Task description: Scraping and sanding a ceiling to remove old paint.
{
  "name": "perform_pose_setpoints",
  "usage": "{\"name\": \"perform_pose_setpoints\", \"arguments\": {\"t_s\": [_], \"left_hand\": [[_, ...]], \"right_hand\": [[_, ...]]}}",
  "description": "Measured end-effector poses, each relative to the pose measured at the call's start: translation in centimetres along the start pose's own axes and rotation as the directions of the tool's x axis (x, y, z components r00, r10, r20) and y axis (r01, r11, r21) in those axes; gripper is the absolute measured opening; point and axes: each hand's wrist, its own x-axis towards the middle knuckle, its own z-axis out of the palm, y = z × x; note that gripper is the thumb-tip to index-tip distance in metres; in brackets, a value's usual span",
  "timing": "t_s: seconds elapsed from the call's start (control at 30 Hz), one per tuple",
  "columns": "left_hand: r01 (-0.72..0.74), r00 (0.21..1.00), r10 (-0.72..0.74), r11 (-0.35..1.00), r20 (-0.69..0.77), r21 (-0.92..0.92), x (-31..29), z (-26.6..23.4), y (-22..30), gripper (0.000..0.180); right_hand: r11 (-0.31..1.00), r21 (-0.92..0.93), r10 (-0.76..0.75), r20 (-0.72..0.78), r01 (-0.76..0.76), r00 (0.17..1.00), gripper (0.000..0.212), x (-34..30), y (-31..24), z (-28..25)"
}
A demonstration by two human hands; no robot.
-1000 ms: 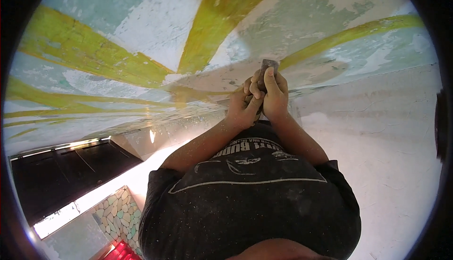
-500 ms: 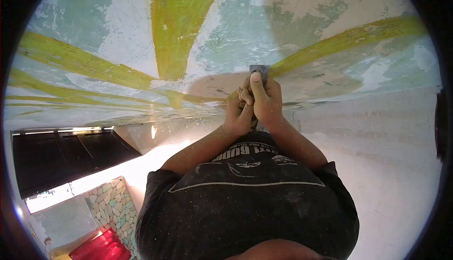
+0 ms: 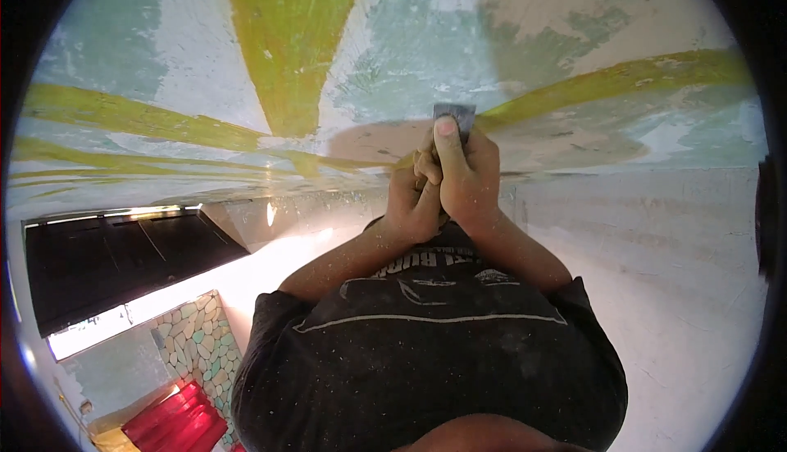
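A small scraper with a flat grey metal blade [image 3: 463,113] meets the painted surface at the inner end of a yellow-green stripe [image 3: 566,95]. My right hand [image 3: 470,175] is closed around the scraper, its thumb laid along the back of the blade. Just below and to the left, my left hand [image 3: 410,204] is closed too, fingers pressed against the right hand around the lower part of the tool. Most of the handle is hidden by my hands. Dust coats my fingers.
The painted surface [image 3: 402,67] has yellow-green bands over worn pale blue and white patches. A plain pale wall [image 3: 648,255] stands on the right. At left are a dark slatted panel [image 3: 123,259], a pebble-patterned strip [image 3: 201,337] and red cloth-like material [image 3: 176,421].
Both hands and the scraper have shifted slightly; the blade now shows more of its face and sits a little higher in view. The grip stays the same while the whole view has tilted a little.
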Motion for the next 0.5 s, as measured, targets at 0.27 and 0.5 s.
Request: {"name": "perform_pose_setpoints", "arguments": {"t_s": [0.27,0.5], "left_hand": [[0.071,0.997,-0.071,0.997,0.008,-0.043,0.7,0.4,0.1,0.022],[0.171,0.985,-0.171,0.984,0.003,-0.046,0.5,1.2,0.9,0.022]], "right_hand": [[0.999,-0.032,0.011,-0.088,-0.014,0.996,0.044,0.2,0.5,-0.3],[0.998,0.054,-0.029,-0.165,0.038,0.986,0.037,-0.3,0.5,0.2]]}}
